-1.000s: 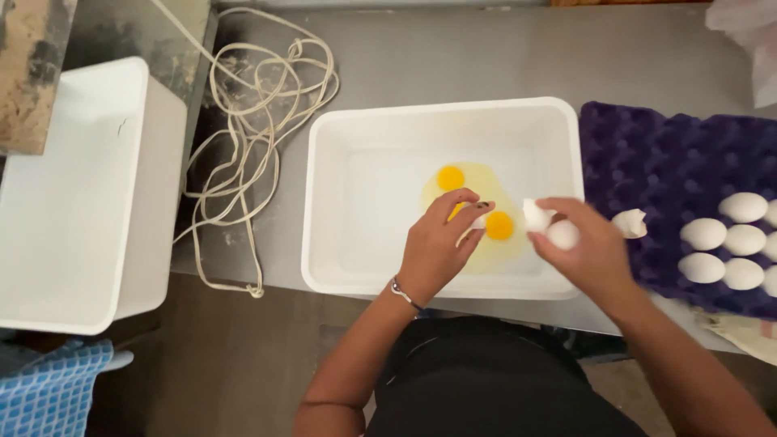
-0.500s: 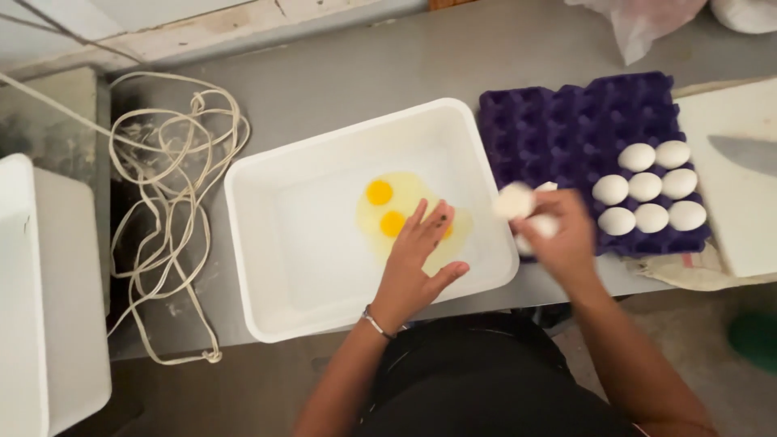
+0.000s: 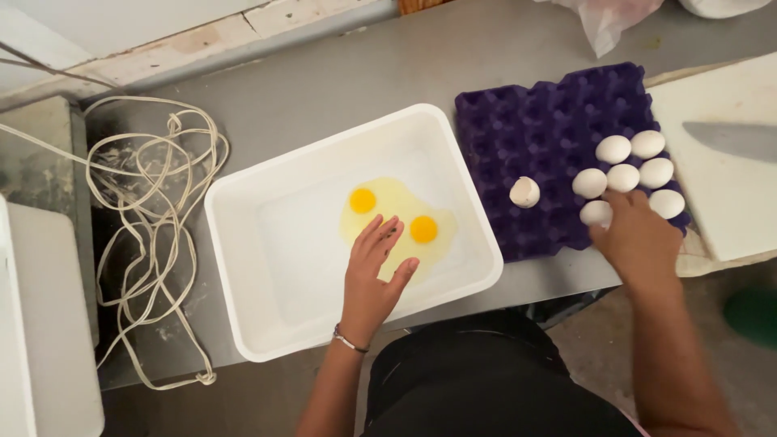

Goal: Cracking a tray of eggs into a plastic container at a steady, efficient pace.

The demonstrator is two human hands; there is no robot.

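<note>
Hovering over the white tub (image 3: 243, 243) near the front edge of the surface (image 3: 364, 73): left hand (image 3: 368, 283), fingers spread and released, grasping nothing, fingertips lying close to the two yolks (image 3: 392, 215) pooling in clear egg white on the tub floor. Wearing a thin bracelet (image 3: 350, 341) at the wrist.

Reaching to the purple egg tray (image 3: 550, 121) at the right: right hand (image 3: 639, 239), fingers curling down onto a white egg (image 3: 595, 213) at the tray's front edge, perhaps closing on it, though motion blur is hiding the grip too much to tell. Sitting just beyond it in the tray's right-hand cups: five more whole eggs (image 3: 623, 166). Resting alone in a cup near the tray's left side: an empty broken eggshell (image 3: 524, 192).

Lying coiled toward the left edge of the surface: a pale cord (image 3: 154, 202). Showing at the right edge: a white cutting board (image 3: 728, 202) carrying a knife blade (image 3: 732, 139). Peeking in at the far edge: a clear plastic bag (image 3: 611, 20).
</note>
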